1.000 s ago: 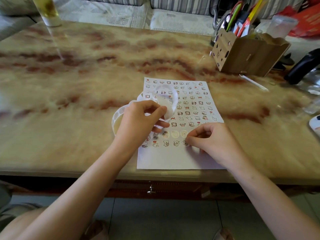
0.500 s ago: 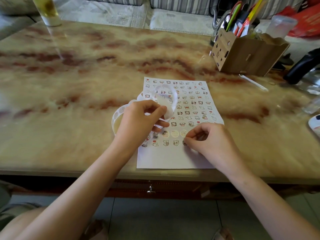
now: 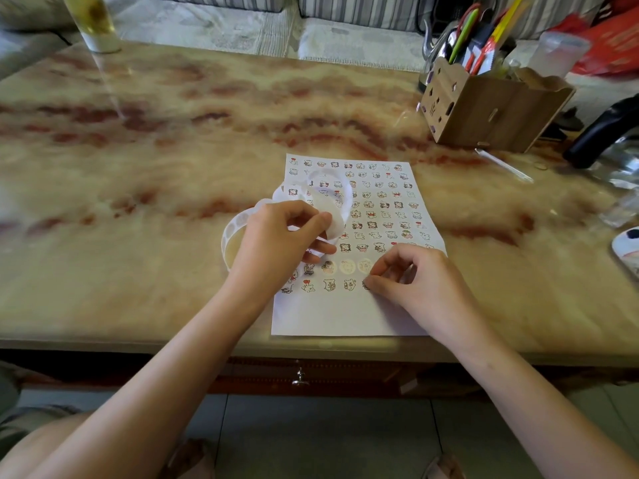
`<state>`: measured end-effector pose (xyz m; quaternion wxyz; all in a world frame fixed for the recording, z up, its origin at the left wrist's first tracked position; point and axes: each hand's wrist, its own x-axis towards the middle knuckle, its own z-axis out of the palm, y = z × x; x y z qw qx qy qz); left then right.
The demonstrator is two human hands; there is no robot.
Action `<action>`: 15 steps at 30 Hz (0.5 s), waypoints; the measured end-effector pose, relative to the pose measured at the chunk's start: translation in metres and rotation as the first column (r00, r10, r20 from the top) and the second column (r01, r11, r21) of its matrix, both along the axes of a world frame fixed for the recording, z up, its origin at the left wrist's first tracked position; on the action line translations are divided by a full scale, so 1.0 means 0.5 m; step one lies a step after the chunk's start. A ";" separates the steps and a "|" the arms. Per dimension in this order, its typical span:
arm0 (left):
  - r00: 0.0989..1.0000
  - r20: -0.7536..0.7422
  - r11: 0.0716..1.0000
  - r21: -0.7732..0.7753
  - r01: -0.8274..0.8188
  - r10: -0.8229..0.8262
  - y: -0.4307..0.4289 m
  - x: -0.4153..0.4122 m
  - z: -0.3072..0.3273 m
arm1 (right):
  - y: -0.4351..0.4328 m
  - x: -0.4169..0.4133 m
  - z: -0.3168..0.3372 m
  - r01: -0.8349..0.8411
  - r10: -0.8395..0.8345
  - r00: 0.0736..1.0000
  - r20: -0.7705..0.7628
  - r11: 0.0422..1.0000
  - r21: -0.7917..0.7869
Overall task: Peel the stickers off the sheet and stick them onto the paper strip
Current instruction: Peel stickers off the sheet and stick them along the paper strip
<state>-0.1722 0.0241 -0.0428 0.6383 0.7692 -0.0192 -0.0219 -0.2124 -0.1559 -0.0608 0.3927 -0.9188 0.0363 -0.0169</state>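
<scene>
- Your left hand [image 3: 276, 243] sits at the centre of the frame, over the left edge of the sticker sheet [image 3: 345, 316]. Its thumb and curled fingers pinch the paper strip [image 3: 340, 202].
- The paper strip is a pale, see-through band curled into loops. One loop arches above your left hand, over the upper left part of the sheet. Another bulges out to the left of the hand, above the table [image 3: 138, 174].
- Your right hand [image 3: 418, 285] lies just right of centre, on the lower right part of the sheet. Its fingers are curled in and held close together.
- One fingertip of that hand touches a sticker [image 3: 366, 285] at the right end of the bottom row. You cannot tell from this view whether the sticker is pinched or only touched.
- The sheet lies flat on the table, close to the front edge. It carries rows of small cartoon stickers and has a bare white margin along the bottom.
- Three pale round spots [image 3: 347, 266] sit in the second row from the bottom, just left of your right hand.
- A wooden box [image 3: 491, 108] holding pens stands at the upper right of the frame.
- A glass [image 3: 91, 22] stands at the upper left.
</scene>
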 end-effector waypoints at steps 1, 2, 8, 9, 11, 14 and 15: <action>1.000 -0.001 1.000 0.001 0.000 0.000 0.000 0.000 0.000 | -0.001 0.001 0.000 0.002 -0.002 1.000 -0.002 1.000 0.005; 1.000 -0.002 1.000 0.001 0.001 -0.001 0.000 0.001 -0.001 | -0.002 0.001 -0.001 0.003 -0.003 1.000 -0.008 1.000 0.011; 1.000 0.003 1.000 -0.003 0.003 -0.003 -0.001 -0.001 0.003 | -0.011 0.011 -0.002 -0.012 0.012 0.999 -0.044 1.000 0.000; 1.000 0.017 1.000 0.012 -0.001 0.001 0.000 -0.002 0.004 | -0.013 0.013 -0.003 -0.014 0.015 0.999 -0.048 1.000 0.017; 0.998 0.056 0.999 0.050 -0.013 0.010 0.002 -0.003 0.006 | -0.014 0.016 -0.003 -0.017 0.021 0.998 -0.059 0.998 0.062; 0.997 0.075 0.998 0.054 -0.020 0.015 0.006 -0.003 0.010 | -0.017 0.017 -0.003 -0.033 0.038 0.997 -0.069 0.997 0.072; 0.997 0.081 0.999 0.047 -0.019 0.015 0.006 -0.004 0.011 | -0.017 0.018 -0.004 -0.042 0.047 0.997 -0.060 0.997 0.071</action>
